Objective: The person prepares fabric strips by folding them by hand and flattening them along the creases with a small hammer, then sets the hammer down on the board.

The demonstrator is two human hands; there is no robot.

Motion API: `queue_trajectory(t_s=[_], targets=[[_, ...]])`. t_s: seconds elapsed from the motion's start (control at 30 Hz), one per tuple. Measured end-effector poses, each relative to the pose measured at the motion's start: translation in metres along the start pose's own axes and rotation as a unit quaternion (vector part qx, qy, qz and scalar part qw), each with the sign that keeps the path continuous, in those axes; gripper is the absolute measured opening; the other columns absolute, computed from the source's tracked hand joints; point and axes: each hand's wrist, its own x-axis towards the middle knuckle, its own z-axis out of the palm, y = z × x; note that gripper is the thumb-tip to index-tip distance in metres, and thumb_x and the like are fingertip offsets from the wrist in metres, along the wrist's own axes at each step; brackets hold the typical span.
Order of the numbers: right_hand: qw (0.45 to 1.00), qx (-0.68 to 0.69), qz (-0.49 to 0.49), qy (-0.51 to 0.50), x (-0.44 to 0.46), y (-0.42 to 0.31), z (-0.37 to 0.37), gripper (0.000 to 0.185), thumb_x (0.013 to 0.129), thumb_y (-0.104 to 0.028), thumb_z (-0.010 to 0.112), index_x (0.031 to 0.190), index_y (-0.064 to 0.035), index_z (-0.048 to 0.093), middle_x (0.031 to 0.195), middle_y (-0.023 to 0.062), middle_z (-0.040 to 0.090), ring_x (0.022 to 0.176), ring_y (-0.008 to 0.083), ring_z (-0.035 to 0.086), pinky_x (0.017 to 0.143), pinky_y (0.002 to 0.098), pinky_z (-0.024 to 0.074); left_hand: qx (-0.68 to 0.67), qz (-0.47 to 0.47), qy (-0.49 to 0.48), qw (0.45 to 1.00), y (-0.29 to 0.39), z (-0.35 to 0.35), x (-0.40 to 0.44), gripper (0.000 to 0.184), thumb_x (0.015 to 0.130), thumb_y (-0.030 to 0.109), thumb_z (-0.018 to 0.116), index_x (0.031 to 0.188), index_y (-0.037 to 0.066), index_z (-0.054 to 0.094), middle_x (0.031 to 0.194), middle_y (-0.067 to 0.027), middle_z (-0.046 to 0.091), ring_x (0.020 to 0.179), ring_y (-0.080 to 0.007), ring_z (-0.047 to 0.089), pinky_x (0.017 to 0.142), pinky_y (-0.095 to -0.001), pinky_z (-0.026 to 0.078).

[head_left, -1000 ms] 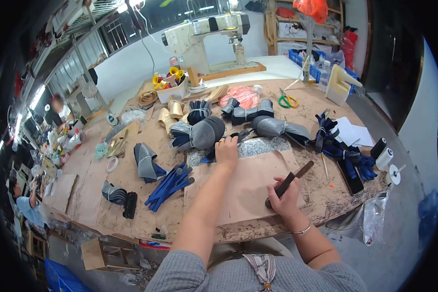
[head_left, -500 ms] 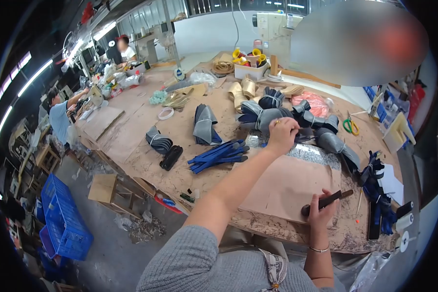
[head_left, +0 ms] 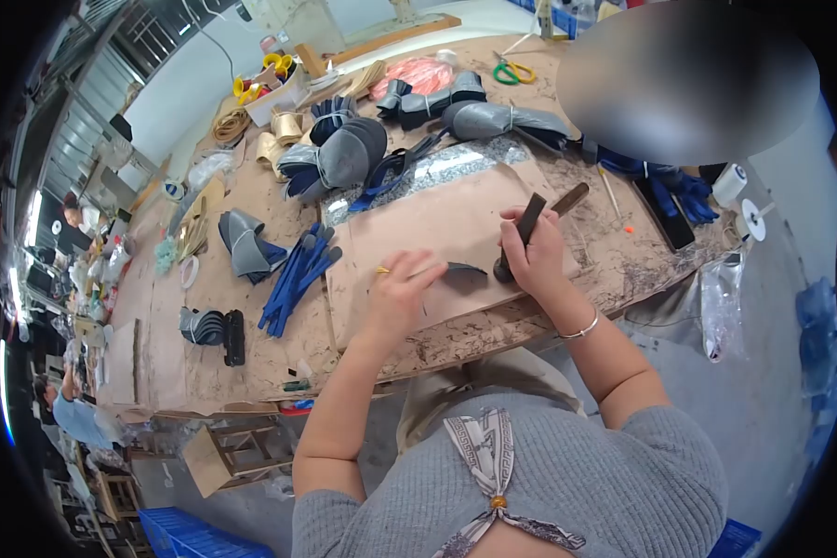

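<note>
My left hand (head_left: 400,290), slightly blurred, is over the tan board (head_left: 474,228) with its fingers closed at one end of a small dark curved piece (head_left: 467,271). Something thin and yellow shows at its finger; I cannot tell whether it is a ring or a tool tip. My right hand (head_left: 535,251) is wrapped round a wooden-handled tool (head_left: 570,198) with a rounded dark end, which looks like a hammer. A flat dark strip (head_left: 530,219) also stands up from that grip. Beyond the board are grey and blue bundled pieces (head_left: 352,153).
Blue straps (head_left: 298,279) and a grey bundle (head_left: 244,244) lie left of the board. Green-and-yellow scissors (head_left: 514,73) are at the back. A dark phone-like slab (head_left: 665,214) and thread spools (head_left: 730,184) stand at right. A wooden stool (head_left: 237,456) is below the table edge.
My left hand has come back from the bundles to the board with the dark curved piece. My right hand still grips the tool. The view has turned right and down.
</note>
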Motion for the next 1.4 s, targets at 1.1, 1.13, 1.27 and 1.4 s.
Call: queue_trajectory(t_s=[1.1,1.13,1.27,1.4], targets=[[0.994,-0.043,-0.081,-0.061,0.006,-0.017,0.006,0.008,0.084,-0.013,0.068,0.083,-0.0083,0.061,0.075,0.0016,0.064,0.064,0.0228,0.057,0.078,0.0375,0.0378,-0.073,0.046,0.032,0.996,0.025,0.031,0.019,0.017,0.08,0.002,0.062,0.095,0.003,0.071,0.095,-0.0097,0.063,0.088,-0.0286,0.062,0.079,-0.0381,0.052],[0.994,-0.039,-0.085,-0.063,0.007,-0.017,0.006,0.009,0.084,-0.013,0.069,0.083,-0.0083,0.061,0.075,0.0015,0.064,0.064,0.0228,0.057,0.078,0.0374,0.0379,-0.045,0.065,0.034,0.996,0.027,0.029,0.018,0.019,0.079,0.003,0.061,0.097,0.003,0.07,0.096,-0.0091,0.063,0.09,-0.0279,0.062,0.08,-0.0374,0.052],[0.99,-0.026,-0.123,-0.058,0.017,-0.031,0.004,0.01,0.081,-0.011,0.071,0.082,-0.0085,0.061,0.075,0.0014,0.064,0.064,0.0228,0.057,0.078,0.0373,0.0382,0.051,0.087,0.005,0.995,0.033,0.03,0.014,0.024,0.079,0.008,0.06,0.102,0.004,0.067,0.1,-0.0079,0.061,0.094,-0.026,0.06,0.083,-0.0363,0.05],[0.99,-0.058,-0.121,-0.044,0.017,-0.031,0.023,0.011,0.082,-0.013,0.07,0.081,-0.007,0.061,0.07,0.0042,0.062,0.066,0.024,0.059,0.078,0.0385,0.0396,0.065,0.098,0.02,0.993,0.033,0.033,0.01,0.023,0.078,0.009,0.059,0.1,0.004,0.063,0.099,-0.0082,0.058,0.097,-0.0251,0.059,0.086,-0.0373,0.048]])
